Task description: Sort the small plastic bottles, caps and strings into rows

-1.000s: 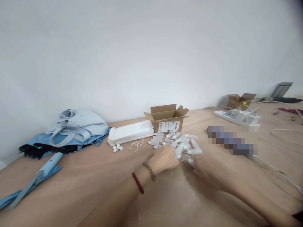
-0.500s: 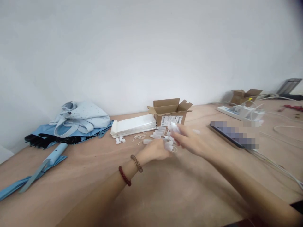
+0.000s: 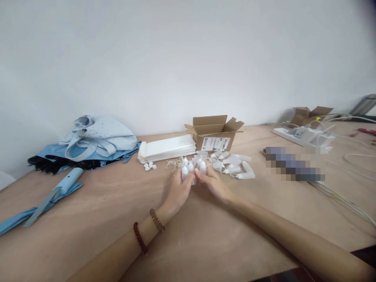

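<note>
Both hands meet low over the bench (image 3: 188,243), clamped on one bunch of small white-tipped bottles (image 3: 185,172). Bunch is roughly upright, tips up, just in front of the carton (image 3: 216,144). Left hand (image 3: 176,188): grip closed around the bunch from the left, thumb on the near side. Right hand (image 3: 216,182): grip closed from the right, thumb and fingers against the bottles, thumbs near each other. Exact bottle count unclear, fingers hide some; can't tell if the bottoms touch the bench. Just right of the bunch: loose bottles (image 3: 246,170) lying on their sides in a scattered pile, in front of the carton. Carton has flaps up, printed label (image 3: 216,144) facing the person. Left of it, a stack of flat white packets (image 3: 167,149); white caps (image 3: 150,166) and a tangle of pale string (image 3: 172,164) lie in front of that. Far left: pale bag (image 3: 102,135) on a blue umbrella (image 3: 48,150). Right side: pixelated dark device (image 3: 293,164), white power strip (image 3: 289,138) with plugs in, second carton (image 3: 307,117) behind it. Left wrist wears a brown coil band (image 3: 157,220) and a dark red bracelet (image 3: 140,237).
</note>
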A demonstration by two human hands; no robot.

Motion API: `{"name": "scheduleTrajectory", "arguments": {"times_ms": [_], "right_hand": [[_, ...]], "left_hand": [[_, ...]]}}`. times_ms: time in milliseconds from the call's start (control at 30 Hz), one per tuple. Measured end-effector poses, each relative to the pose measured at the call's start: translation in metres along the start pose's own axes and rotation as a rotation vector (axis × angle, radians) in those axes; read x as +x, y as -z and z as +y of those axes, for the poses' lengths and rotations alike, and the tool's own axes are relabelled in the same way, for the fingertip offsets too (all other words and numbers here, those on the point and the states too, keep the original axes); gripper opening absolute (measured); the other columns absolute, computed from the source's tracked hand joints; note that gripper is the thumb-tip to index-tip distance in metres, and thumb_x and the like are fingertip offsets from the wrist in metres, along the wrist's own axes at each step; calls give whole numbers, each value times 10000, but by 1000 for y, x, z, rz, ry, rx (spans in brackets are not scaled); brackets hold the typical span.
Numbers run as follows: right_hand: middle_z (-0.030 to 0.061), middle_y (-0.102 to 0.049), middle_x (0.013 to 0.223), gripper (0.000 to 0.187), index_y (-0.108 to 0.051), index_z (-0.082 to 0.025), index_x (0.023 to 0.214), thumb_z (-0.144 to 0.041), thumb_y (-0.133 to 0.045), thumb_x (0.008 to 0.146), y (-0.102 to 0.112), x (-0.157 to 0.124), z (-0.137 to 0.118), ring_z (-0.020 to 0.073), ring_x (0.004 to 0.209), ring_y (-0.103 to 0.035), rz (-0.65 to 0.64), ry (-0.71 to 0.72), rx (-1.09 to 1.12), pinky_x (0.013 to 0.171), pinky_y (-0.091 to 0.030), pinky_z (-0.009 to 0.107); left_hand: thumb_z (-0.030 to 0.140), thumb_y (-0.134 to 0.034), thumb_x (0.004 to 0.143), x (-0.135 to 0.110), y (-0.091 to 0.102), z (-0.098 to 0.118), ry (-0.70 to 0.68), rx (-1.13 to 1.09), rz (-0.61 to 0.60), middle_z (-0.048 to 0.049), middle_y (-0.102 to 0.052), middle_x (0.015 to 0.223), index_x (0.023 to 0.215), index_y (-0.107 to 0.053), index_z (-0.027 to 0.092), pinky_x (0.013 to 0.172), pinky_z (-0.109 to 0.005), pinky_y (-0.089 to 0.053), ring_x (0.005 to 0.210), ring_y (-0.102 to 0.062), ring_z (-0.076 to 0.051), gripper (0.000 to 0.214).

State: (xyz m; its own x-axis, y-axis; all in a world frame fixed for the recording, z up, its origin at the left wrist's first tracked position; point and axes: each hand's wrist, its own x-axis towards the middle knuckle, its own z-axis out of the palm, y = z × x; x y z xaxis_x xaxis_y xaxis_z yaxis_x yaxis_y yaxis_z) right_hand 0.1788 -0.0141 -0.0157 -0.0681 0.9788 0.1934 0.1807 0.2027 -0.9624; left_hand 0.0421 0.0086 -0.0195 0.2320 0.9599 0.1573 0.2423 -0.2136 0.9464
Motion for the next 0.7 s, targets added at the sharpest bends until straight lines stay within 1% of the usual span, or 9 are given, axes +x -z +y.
{"name": "scheduleTrajectory", "arguments": {"times_ms": [100,167,233,333,433,500,600,633,700], "right_hand": [[21,-549,1003,329,-429,-247,1002,-524,-508,845,-9,1,13,174,867,-541,-61,-21,347,787,-456,320],[20,-553,1061,327,-438,-261,1062,-505,-513,858,-10,1,17,177,949,-543,-102,-35,448,857,-445,340],[25,-545,1133,342,-443,-266,1117,-488,-513,867,-8,1,18,178,1060,-513,-131,-32,460,944,-409,351],[41,-517,1209,382,-444,-257,1169,-481,-513,867,-5,0,17,183,1169,-447,-156,-18,346,1024,-351,358],[66,-485,1241,398,-430,-235,1201,-458,-495,878,-3,-1,16,197,1201,-418,-173,34,145,1053,-322,377],[87,-490,1217,402,-430,-210,1203,-412,-522,868,-2,-2,17,213,1172,-437,-205,148,-25,1048,-328,398],[114,-505,1191,396,-433,-191,1210,-316,-547,852,-2,-4,21,234,1135,-464,-236,360,-238,1021,-354,421],[121,-503,1196,404,-424,-190,1225,-295,-542,853,-2,-4,22,239,1138,-466,-230,401,-279,1016,-360,423],[134,-490,1214,455,-377,-189,1273,-274,-534,854,-3,-6,24,246,1156,-463,-201,408,-324,1011,-365,427]], "left_hand": [[388,-404,893,-4,1,-2,-125,164,-8,-47,-596,903,871,-530,180,788,-317,-438,859,-549,-182,244],[405,-365,918,-6,2,-5,-177,290,16,-59,-566,908,835,-490,186,832,-360,-426,884,-524,-196,266],[403,-316,940,-7,2,-8,-215,362,28,-65,-540,901,820,-465,194,862,-391,-414,893,-503,-205,283],[387,-254,963,-5,-1,-12,-234,350,21,-79,-534,952,895,-487,197,923,-421,-385,950,-491,-211,308],[406,-195,972,-3,-3,-14,-203,267,14,-88,-546,997,948,-514,194,969,-428,-360,1010,-493,-211,384],[432,-180,972,-3,-2,-14,-202,209,6,-91,-553,1032,985,-526,193,983,-414,-358,1041,-495,-208,421],[465,-222,964,-6,3,-13,-252,136,-42,-94,-547,1131,1121,-497,199,1012,-387,-350,1104,-486,-199,414],[470,-233,962,-7,5,-12,-261,111,-75,-93,-548,1150,1152,-485,201,1015,-377,-354,1113,-488,-197,415],[479,-241,959,-10,9,-12,-254,65,-147,-92,-567,1157,1156,-498,204,1009,-362,-371,1113,-504,-196,426]]}}
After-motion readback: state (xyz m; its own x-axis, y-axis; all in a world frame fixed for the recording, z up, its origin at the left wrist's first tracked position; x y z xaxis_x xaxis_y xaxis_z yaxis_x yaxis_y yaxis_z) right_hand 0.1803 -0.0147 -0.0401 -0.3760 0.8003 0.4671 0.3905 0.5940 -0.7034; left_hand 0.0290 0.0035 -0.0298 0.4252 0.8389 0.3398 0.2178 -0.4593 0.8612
